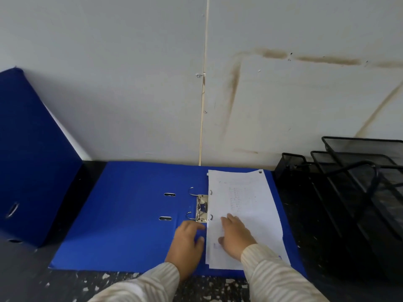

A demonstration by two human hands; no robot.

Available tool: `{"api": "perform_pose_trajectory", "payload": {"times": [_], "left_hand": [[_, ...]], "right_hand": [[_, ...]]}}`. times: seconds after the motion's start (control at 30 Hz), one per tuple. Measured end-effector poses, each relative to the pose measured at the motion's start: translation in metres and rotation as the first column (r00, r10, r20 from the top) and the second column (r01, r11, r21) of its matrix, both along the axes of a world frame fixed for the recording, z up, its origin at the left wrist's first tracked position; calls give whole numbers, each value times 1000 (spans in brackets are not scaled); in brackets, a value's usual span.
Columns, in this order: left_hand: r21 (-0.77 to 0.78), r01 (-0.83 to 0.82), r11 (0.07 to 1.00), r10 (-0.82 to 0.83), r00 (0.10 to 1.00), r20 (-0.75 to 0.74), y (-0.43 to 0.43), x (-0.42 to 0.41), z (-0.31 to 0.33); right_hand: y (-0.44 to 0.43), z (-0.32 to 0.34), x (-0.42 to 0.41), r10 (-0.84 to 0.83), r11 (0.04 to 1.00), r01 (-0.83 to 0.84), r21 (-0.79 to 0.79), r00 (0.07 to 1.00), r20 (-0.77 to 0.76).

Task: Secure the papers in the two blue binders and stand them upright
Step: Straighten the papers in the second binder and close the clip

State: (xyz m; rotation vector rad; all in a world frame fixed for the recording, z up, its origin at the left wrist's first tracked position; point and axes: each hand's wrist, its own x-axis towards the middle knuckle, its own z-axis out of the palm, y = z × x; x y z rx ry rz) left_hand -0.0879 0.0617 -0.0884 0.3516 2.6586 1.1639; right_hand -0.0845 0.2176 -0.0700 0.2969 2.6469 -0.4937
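Head view: I see the open blue binder (130, 225) lying flat at centre, with the papers (250, 203) on its 3 o'clock half. The right hand (235, 236) presses flat on the papers, fingers extended. The left hand (188, 240) rests at 6 o'clock of the ring mechanism (201, 207), fingers bent; I cannot tell whether they grip anything. The second blue binder (32, 160) stands at 9 o'clock.

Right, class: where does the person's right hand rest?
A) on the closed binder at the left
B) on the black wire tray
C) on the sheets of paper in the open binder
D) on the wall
C: the right hand lies flat on the papers, which sit in the open binder.
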Motion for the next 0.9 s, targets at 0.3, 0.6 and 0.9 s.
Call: {"api": "perform_pose_trajectory", "payload": {"times": [0.3,0.6,0.9], "left_hand": [[86,-228,970,189,927,325,-9,-49,11],[-78,-40,996,56,975,216,12,-63,19],[-241,120,963,-51,960,275,25,-78,28]], "right_hand": [[-4,-16,-12,112,992,-116,47,991,67],[-2,-15,-15,177,975,-194,110,974,144],[1,-14,-14,201,969,-214,120,973,110]]}}
